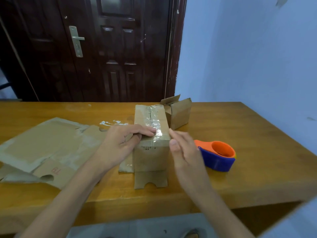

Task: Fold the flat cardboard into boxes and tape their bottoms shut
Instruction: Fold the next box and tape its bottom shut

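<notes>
My left hand [123, 143] pins the clear tape [155, 124] on the upturned cardboard box [151, 134] mid-worktop [257, 152], right hand [185, 150] open beside; I'd rub seam ends flat.

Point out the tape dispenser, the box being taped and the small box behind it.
tape dispenser [217, 156]: head view, on its blue body.
box being taped [151, 155]: head view, on its near side face.
small box [180, 114]: head view, on its front wall.

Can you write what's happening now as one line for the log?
step: smoothing clear tape on brown cardboard box | left hand: fingers pressing tape | right hand: open beside box | orange-and-blue tape dispenser: on table
</notes>
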